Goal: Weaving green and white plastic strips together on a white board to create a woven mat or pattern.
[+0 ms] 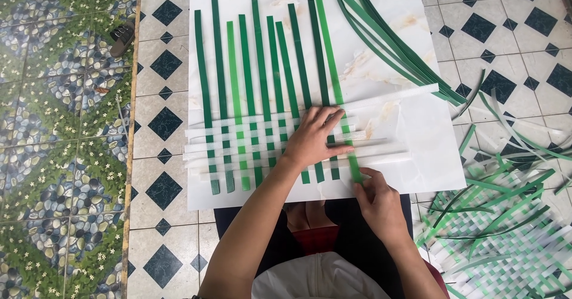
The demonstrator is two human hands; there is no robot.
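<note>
My left hand (pixel 319 138) lies flat, fingers spread, pressing down on the woven patch of green and white strips, while my right hand (pixel 376 194) pinches the near end of one lighter green strip (pixel 333 72) at the board's front edge. That strip runs long and straight away from me, tilting slightly left toward the far edge, its near end under my right fingers and its far end past the top of the board. The other green strips (pixel 250 84) lie side by side with the same near-to-far axis, crossed by white strips (pixel 238 135) running left to right. All of it sits on a white marbled board (pixel 417 156) resting on the tiled floor (pixel 161 120). The board's right part is bare and gives room; its left edge is just beside the outermost strip. A loose bundle of dark green strips (pixel 393 42) slants across the far right corner. A finished woven mat (pixel 506 245) lies on the floor to my right, and a sandal (pixel 122 36) sits at far left.
</note>
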